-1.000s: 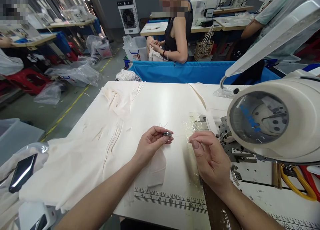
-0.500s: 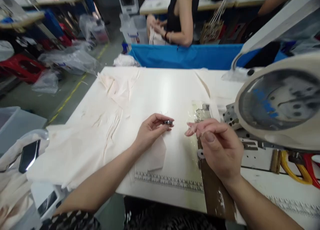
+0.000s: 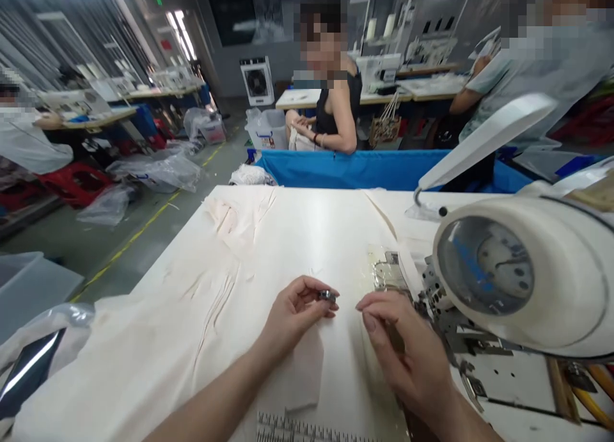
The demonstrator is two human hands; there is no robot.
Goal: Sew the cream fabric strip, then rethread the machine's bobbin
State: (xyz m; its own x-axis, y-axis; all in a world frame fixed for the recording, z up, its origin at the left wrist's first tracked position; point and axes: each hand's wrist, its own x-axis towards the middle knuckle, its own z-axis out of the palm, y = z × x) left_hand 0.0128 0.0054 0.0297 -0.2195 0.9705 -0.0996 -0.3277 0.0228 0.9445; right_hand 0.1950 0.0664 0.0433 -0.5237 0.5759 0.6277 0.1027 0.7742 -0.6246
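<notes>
My left hand (image 3: pixel 304 307) pinches a small shiny metal bobbin case (image 3: pixel 327 295) between thumb and fingertips, above the white table. A short gap to the right, my right hand (image 3: pixel 407 349) hovers with its thumb and fingertips drawn together; anything as thin as a thread between them is too small to make out. Beneath my left hand lies a small pale fabric piece (image 3: pixel 304 381). Beside my right hand stands the white sewing machine head (image 3: pixel 551 269), with its metal plate (image 3: pixel 388 272) partly hidden behind my fingers.
Pale fabric (image 3: pixel 144 327) spreads over the left of the table. A ruler strip (image 3: pixel 307 428) runs along the near edge. At right are yellow-handled scissors (image 3: pixel 588 400) and a white lamp arm (image 3: pixel 484 144). A blue cloth bin (image 3: pixel 355 168) and a seated person (image 3: pixel 336 116) are beyond.
The view has tilted up, bringing in more of the room. My right hand's fingers have drawn together and turned inward; my left hand still holds the bobbin case.
</notes>
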